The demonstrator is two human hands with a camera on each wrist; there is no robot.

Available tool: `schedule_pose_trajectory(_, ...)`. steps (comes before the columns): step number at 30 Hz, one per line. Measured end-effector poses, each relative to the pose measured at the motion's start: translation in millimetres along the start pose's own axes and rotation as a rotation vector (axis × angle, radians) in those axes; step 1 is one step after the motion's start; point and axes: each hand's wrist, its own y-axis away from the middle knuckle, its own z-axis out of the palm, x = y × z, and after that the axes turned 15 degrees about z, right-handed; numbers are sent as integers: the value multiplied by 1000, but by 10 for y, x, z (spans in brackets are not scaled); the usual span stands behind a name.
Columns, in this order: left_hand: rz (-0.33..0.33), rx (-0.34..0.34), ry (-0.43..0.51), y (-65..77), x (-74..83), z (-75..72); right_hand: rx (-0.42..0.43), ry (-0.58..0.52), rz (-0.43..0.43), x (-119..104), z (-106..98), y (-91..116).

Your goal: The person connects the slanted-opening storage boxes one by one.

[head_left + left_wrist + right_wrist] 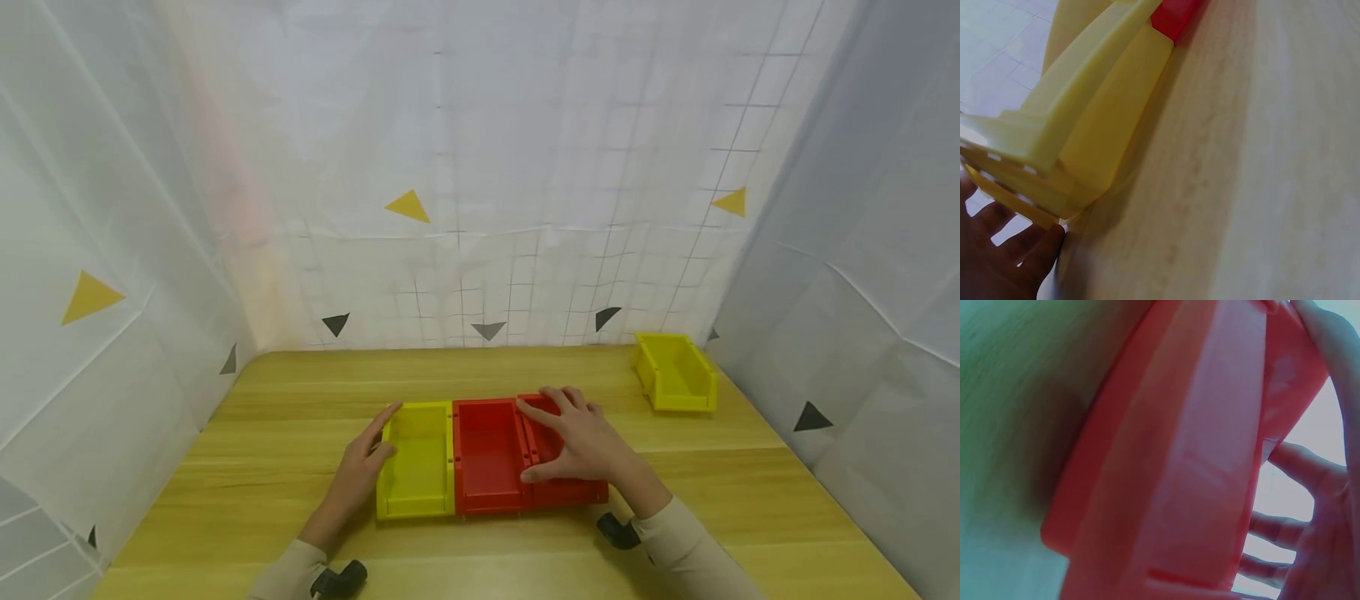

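Three open-front plastic bins stand side by side in the head view: a yellow bin (417,467) on the left, a red bin (491,457) in the middle and a second red bin (570,493) on the right. My left hand (354,473) lies along the yellow bin's outer left side, its fingertips at the wall. In the left wrist view, the fingers (1041,253) touch the wall's lower edge. Over the right red bin my right hand (587,435) spreads its fingers, thumb and forefinger reaching the rim beside the middle bin. That hand partly hides the bin's inside.
Another yellow bin (678,375) stands apart at the table's back right corner. The wooden table (300,392) is bounded by white sheets (510,167) at the back and both sides, marked with yellow and dark triangles. Dark wrist devices (618,531) sit at both sleeves.
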Motion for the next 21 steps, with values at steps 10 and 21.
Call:
schedule_pose_trajectory(10,-5,-3,-9,2,-5,3,1,13,-4,16,34,7)
schedule_pose_trajectory(21,17,12,-16,-1,1,17,15,22,-10,44,102,22)
